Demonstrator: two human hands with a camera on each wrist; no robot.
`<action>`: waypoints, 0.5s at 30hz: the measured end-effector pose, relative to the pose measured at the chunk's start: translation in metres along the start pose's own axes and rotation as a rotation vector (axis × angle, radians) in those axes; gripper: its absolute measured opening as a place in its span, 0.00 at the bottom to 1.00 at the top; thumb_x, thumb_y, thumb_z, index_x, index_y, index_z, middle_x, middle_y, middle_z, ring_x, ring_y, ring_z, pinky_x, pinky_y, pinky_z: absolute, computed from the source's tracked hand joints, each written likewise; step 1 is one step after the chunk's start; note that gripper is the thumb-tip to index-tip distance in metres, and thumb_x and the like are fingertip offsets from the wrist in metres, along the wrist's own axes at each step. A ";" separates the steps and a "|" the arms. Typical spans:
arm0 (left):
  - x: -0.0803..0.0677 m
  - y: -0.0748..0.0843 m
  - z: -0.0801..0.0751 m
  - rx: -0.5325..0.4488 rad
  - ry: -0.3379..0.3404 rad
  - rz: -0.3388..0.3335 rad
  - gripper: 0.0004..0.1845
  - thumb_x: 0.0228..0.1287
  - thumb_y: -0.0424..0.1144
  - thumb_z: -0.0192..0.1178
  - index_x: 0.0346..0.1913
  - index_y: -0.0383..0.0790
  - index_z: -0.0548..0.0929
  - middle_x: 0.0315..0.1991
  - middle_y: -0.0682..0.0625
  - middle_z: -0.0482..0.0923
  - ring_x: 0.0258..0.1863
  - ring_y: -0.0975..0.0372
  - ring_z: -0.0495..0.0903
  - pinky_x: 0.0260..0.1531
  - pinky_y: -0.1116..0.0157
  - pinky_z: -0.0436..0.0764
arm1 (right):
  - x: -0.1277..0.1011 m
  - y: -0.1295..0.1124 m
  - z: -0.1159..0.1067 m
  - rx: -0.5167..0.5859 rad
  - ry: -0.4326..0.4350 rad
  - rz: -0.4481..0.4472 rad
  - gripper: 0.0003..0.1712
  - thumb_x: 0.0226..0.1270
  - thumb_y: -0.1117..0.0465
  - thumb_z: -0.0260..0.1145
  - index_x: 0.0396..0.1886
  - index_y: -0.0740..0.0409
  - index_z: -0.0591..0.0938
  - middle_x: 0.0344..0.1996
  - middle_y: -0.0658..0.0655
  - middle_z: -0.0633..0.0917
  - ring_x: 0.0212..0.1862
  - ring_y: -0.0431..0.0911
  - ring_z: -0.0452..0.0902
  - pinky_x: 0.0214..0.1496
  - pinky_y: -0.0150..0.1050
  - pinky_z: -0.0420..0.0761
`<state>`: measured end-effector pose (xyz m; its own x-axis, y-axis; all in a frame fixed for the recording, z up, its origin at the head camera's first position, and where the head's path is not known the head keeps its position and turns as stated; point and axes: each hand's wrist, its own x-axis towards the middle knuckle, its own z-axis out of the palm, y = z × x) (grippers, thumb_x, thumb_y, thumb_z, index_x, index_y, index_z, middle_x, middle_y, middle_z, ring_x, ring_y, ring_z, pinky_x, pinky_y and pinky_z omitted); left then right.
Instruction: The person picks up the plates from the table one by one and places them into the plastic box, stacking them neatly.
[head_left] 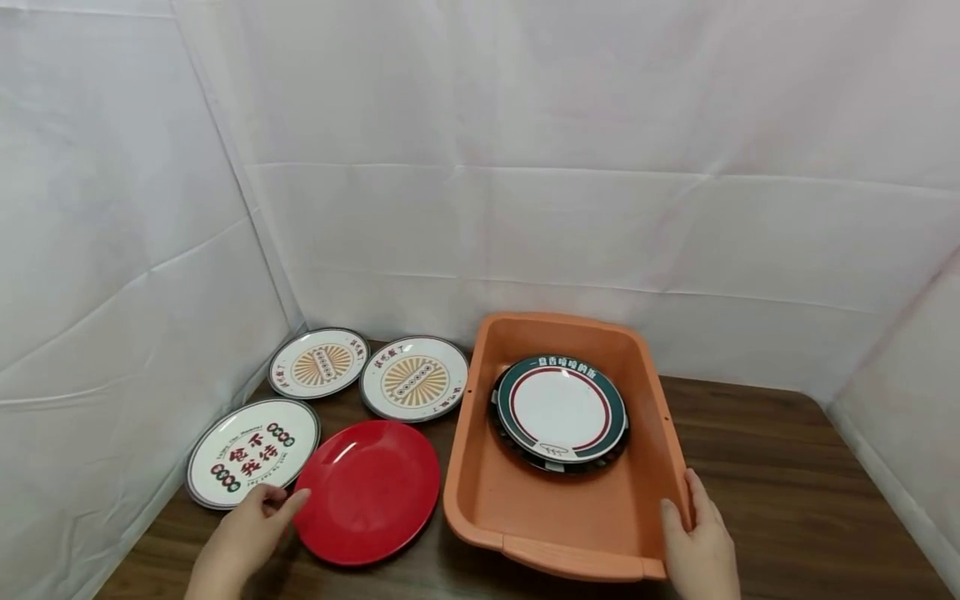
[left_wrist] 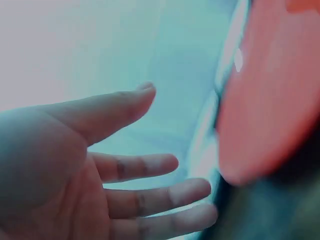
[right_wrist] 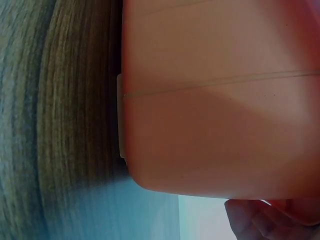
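My left hand (head_left: pixel 246 533) is by the left edge of a red plate (head_left: pixel 369 492), its fingers loosely extended and nothing in them. In the left wrist view those fingers are spread, with a gap to the red plate (left_wrist: pixel 270 95). My right hand (head_left: pixel 699 542) grips the right rim of an orange plastic basin (head_left: pixel 555 521) near its front corner, thumb over the inner side. Inside the basin, a white plate with a green rim (head_left: pixel 562 412) lies stacked on a black-and-white-edged plate (head_left: pixel 555 467), which is mostly hidden.
Left of the basin, two white plates with yellow sunbursts, one at the far left (head_left: pixel 320 363) and one beside the basin (head_left: pixel 415 378), lie on the dark wooden table (head_left: pixel 780 483). A white plate with red characters (head_left: pixel 255 454) is by the left cloth wall (head_left: pixel 120 275).
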<state>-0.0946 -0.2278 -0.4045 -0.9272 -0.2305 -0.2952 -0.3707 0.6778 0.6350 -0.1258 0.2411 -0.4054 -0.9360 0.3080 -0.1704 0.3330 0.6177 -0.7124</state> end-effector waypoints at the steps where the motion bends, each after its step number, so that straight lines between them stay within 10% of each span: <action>1: 0.004 -0.009 -0.001 -0.054 -0.031 -0.041 0.41 0.61 0.65 0.48 0.52 0.24 0.66 0.31 0.45 0.76 0.28 0.58 0.76 0.28 0.57 0.76 | 0.000 0.000 0.000 -0.004 0.005 0.001 0.39 0.71 0.46 0.46 0.73 0.56 0.45 0.65 0.75 0.54 0.63 0.69 0.52 0.60 0.63 0.57; 9: 0.018 -0.034 0.027 -0.536 -0.062 -0.151 0.37 0.68 0.57 0.46 0.59 0.22 0.60 0.24 0.48 0.78 0.19 0.56 0.81 0.18 0.64 0.78 | -0.003 -0.002 0.001 -0.015 0.015 0.002 0.39 0.70 0.45 0.47 0.74 0.55 0.45 0.66 0.74 0.54 0.64 0.68 0.52 0.61 0.62 0.56; 15: 0.026 -0.034 0.039 -0.511 -0.068 -0.126 0.35 0.68 0.53 0.50 0.58 0.22 0.57 0.17 0.45 0.76 0.12 0.57 0.78 0.15 0.65 0.78 | -0.004 -0.002 0.000 -0.019 0.024 0.000 0.39 0.71 0.45 0.46 0.74 0.55 0.46 0.65 0.74 0.55 0.64 0.68 0.52 0.61 0.62 0.56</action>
<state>-0.1044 -0.2294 -0.4619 -0.8746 -0.2312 -0.4262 -0.4734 0.2171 0.8537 -0.1226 0.2387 -0.4031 -0.9330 0.3253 -0.1537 0.3353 0.6310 -0.6996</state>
